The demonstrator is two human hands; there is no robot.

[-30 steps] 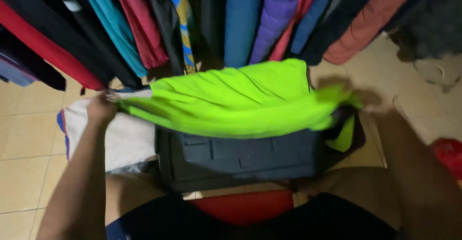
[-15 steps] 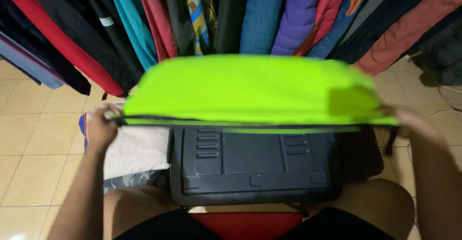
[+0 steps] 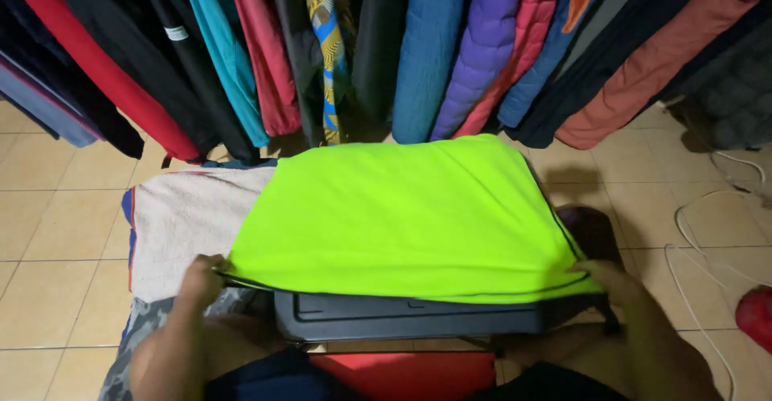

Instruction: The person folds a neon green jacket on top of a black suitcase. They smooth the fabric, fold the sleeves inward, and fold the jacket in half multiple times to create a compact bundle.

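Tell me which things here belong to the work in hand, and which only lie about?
In hand: neon green garment, left hand, right hand, dark plastic case.
Lying about: hanging jackets, white towel, white cable.

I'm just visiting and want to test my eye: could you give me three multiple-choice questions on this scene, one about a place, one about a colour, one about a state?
1. Where does the neon garment lie?
A. on the dark plastic case
B. on a hanger
C. on the bare floor tiles

2. What colour is the puffy jacket between the blue one and the pink one?
A. white
B. purple
C. brown

3. How is the garment now?
A. rolled up
B. crumpled in a ball
C. spread flat

Answers: 1 A, the case's edge shows under it. 2 B, it is plainly purple. 3 C, the left hand and right hand pinch its near corners, and it lies smooth.
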